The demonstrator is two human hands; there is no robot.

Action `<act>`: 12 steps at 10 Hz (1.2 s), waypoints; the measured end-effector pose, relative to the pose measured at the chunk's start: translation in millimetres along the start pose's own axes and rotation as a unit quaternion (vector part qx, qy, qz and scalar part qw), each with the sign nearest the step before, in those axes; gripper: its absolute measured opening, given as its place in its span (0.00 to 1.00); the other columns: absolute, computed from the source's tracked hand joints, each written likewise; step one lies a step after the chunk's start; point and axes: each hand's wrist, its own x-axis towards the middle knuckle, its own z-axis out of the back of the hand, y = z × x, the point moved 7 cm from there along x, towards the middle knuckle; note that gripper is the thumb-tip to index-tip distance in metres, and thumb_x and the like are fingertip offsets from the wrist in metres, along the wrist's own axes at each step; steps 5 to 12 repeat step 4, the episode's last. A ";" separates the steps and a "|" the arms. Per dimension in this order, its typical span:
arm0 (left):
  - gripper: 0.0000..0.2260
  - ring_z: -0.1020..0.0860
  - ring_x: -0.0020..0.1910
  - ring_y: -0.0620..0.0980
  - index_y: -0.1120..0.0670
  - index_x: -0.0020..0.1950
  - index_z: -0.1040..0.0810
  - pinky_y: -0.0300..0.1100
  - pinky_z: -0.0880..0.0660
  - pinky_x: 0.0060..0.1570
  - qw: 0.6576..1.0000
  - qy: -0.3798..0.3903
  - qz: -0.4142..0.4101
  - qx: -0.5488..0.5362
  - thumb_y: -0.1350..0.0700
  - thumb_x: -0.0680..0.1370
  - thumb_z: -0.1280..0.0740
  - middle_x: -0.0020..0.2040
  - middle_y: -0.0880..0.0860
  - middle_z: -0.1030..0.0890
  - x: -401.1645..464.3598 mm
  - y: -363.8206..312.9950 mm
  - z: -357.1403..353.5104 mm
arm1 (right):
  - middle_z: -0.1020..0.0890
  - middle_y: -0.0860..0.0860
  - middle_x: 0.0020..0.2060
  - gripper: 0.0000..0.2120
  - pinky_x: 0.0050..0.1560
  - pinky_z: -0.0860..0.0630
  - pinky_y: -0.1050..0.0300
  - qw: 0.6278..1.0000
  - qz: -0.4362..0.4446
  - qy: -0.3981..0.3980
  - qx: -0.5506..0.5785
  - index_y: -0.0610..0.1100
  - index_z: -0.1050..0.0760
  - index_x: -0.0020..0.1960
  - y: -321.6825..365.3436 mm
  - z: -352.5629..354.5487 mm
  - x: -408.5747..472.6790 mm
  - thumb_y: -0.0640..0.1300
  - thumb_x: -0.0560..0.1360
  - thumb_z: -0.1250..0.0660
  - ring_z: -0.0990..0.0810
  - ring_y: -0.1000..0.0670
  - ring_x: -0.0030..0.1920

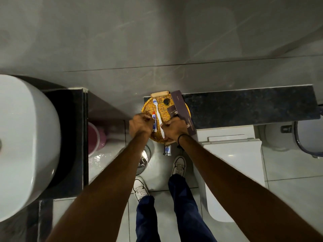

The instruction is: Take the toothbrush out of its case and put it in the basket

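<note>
- Woven wicker basket [148, 109], round and shallow, with two pale handles, one at its far rim and one at its near rim; it sits at the left end of a dark speckled stone ledge [244, 107].
- One white toothbrush [158, 117] lies inside the basket, its blue-and-white bristle head toward the far rim and its handle running down toward the near rim.
- Left hand [140, 125]: fingers curled inward and pinched on one small toothpaste tube [154, 123], which is white and blue with a red cap and stands just left of the toothbrush handle.
- Right hand [173, 129]: fingers closed into a loose fist over the near right part of the basket, knuckles just beside the lower toothbrush handle; whether they touch or grip the handle cannot be told. One dark band circles this wrist.
- One long dark brown case [183, 110] lies along the basket's right edge, partly on the ledge; one smaller dark brown box [172, 111] rests inside the basket beside it.
- One small black round object [166, 101] lies in the basket near the far rim.
- Two white shoes [178, 165] stand on the tiled floor below.
- One white basin [26, 145] fills the left side; one white toilet [232, 158] stands at the right.
</note>
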 end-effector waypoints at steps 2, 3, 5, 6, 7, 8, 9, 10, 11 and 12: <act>0.08 0.15 0.50 0.57 0.49 0.52 0.13 0.45 0.22 0.43 0.992 -0.010 -0.044 0.114 0.49 0.76 0.26 0.54 0.54 0.13 -5.3 -14.5 2.3 | 0.17 0.42 0.59 0.20 0.60 0.21 0.51 0.995 -0.006 -0.039 -0.089 0.38 0.23 0.63 10.3 8.4 -2.4 0.48 0.76 0.28 0.18 0.41 0.59; 0.07 0.14 0.49 0.60 0.50 0.51 0.13 0.48 0.19 0.46 0.988 -0.034 -0.100 0.117 0.49 0.77 0.28 0.51 0.56 0.13 -20.8 -27.1 40.4 | 0.15 0.42 0.54 0.15 0.56 0.18 0.49 0.994 0.038 -0.082 -0.064 0.38 0.19 0.57 36.4 29.6 -29.7 0.47 0.76 0.30 0.16 0.41 0.55; 0.09 0.15 0.48 0.62 0.53 0.52 0.15 0.52 0.19 0.46 0.964 -0.055 -0.196 0.171 0.52 0.78 0.33 0.51 0.58 0.14 -28.2 -37.4 48.6 | 0.13 0.43 0.46 0.12 0.53 0.17 0.52 0.994 0.042 -0.100 0.008 0.39 0.15 0.49 30.0 45.2 -34.5 0.48 0.77 0.31 0.15 0.43 0.49; 0.09 0.15 0.48 0.62 0.53 0.52 0.15 0.52 0.19 0.46 0.964 -0.055 -0.196 0.171 0.52 0.78 0.33 0.51 0.58 0.14 -28.2 -37.4 48.6 | 0.13 0.43 0.46 0.12 0.53 0.17 0.52 0.994 0.042 -0.100 0.008 0.39 0.15 0.49 30.0 45.2 -34.5 0.48 0.77 0.31 0.15 0.43 0.49; 0.09 0.15 0.48 0.62 0.53 0.52 0.15 0.52 0.19 0.46 0.964 -0.055 -0.196 0.171 0.52 0.78 0.33 0.51 0.58 0.14 -28.2 -37.4 48.6 | 0.13 0.43 0.46 0.12 0.53 0.17 0.52 0.994 0.042 -0.100 0.008 0.39 0.15 0.49 30.0 45.2 -34.5 0.48 0.77 0.31 0.15 0.43 0.49; 0.09 0.15 0.48 0.62 0.53 0.52 0.15 0.52 0.19 0.46 0.964 -0.055 -0.196 0.171 0.52 0.78 0.33 0.51 0.58 0.14 -28.2 -37.4 48.6 | 0.13 0.43 0.46 0.12 0.53 0.17 0.52 0.994 0.042 -0.100 0.008 0.39 0.15 0.49 30.0 45.2 -34.5 0.48 0.77 0.31 0.15 0.43 0.49; 0.09 0.15 0.48 0.62 0.53 0.52 0.15 0.52 0.19 0.46 0.964 -0.055 -0.196 0.171 0.52 0.78 0.33 0.51 0.58 0.14 -28.2 -37.4 48.6 | 0.13 0.43 0.46 0.12 0.53 0.17 0.52 0.994 0.042 -0.100 0.008 0.39 0.15 0.49 30.0 45.2 -34.5 0.48 0.77 0.31 0.15 0.43 0.49; 0.09 0.15 0.48 0.62 0.53 0.52 0.15 0.52 0.19 0.46 0.964 -0.055 -0.196 0.171 0.52 0.78 0.33 0.51 0.58 0.14 -28.2 -37.4 48.6 | 0.13 0.43 0.46 0.12 0.53 0.17 0.52 0.994 0.042 -0.100 0.008 0.39 0.15 0.49 30.0 45.2 -34.5 0.48 0.77 0.31 0.15 0.43 0.49; 0.09 0.15 0.48 0.62 0.53 0.52 0.15 0.52 0.19 0.46 0.964 -0.055 -0.196 0.171 0.52 0.78 0.33 0.51 0.58 0.14 -28.2 -37.4 48.6 | 0.13 0.43 0.46 0.12 0.53 0.17 0.52 0.994 0.042 -0.100 0.008 0.39 0.15 0.49 30.0 45.2 -34.5 0.48 0.77 0.31 0.15 0.43 0.49; 0.09 0.15 0.48 0.62 0.53 0.52 0.15 0.52 0.19 0.46 0.964 -0.055 -0.196 0.171 0.52 0.78 0.33 0.51 0.58 0.14 -28.2 -37.4 48.6 | 0.13 0.43 0.46 0.12 0.53 0.17 0.52 0.994 0.042 -0.100 0.008 0.39 0.15 0.49 30.0 45.2 -34.5 0.48 0.77 0.31 0.15 0.43 0.49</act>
